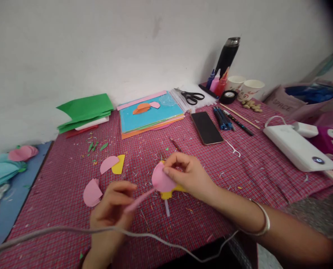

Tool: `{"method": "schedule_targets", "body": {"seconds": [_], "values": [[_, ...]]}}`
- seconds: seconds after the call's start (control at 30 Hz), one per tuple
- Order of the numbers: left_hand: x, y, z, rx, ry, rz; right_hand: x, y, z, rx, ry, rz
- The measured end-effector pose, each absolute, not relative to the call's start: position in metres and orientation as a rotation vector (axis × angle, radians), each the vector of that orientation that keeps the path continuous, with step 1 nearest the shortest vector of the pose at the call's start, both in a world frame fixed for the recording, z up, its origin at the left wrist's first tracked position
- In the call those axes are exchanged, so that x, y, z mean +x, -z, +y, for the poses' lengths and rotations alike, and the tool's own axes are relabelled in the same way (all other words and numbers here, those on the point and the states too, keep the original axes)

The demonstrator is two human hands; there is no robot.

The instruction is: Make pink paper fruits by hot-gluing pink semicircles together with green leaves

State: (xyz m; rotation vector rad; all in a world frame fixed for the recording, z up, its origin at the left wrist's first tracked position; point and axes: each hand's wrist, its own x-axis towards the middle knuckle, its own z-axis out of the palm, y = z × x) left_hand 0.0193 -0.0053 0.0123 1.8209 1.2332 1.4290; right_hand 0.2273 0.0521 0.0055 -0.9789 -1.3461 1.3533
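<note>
Between thumb and fingertips, my right hand [191, 177] pinches a rounded pink paper piece [161, 180]. My left hand [110, 211] holds the near end of a narrow pink strip [140, 200], perhaps paper seen edge-on; it is blurred, and its far end meets the rounded piece. Below them lies a yellow glue gun [166, 195] with a pale glue stick [167, 208] sticking out, partly hidden by the paper and my right hand. Left of these lie a stack of folded pink paper pieces [92, 192], a pink half-circle [109, 164] and a yellow paper piece [118, 164].
Coloured sheets [152, 117] and green paper [86, 110] lie at the back. Scissors [193, 98], a phone [207, 128], pens [223, 118] and a white power bank [298, 147] are rightward. A white cable [144, 234] crosses the foreground. Paper flowers [6, 168] lie far left.
</note>
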Motion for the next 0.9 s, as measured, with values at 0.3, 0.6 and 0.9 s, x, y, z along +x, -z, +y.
{"method": "schedule_targets", "body": {"seconds": [0.3, 0.6, 0.9], "values": [[-0.003, 0.006, 0.027, 1.808, -0.853, 1.497, 0.232, -0.008, 0.051, -1.002, -1.207, -1.586], [0.039, -0.014, 0.010, 1.559, -0.922, 1.280, 0.228, -0.003, 0.036, -0.776, -0.604, -2.192], [0.045, -0.018, 0.010, 1.343, -0.849, 1.388, 0.225, -0.004, 0.034, -0.712, -0.509, -2.283]]}}
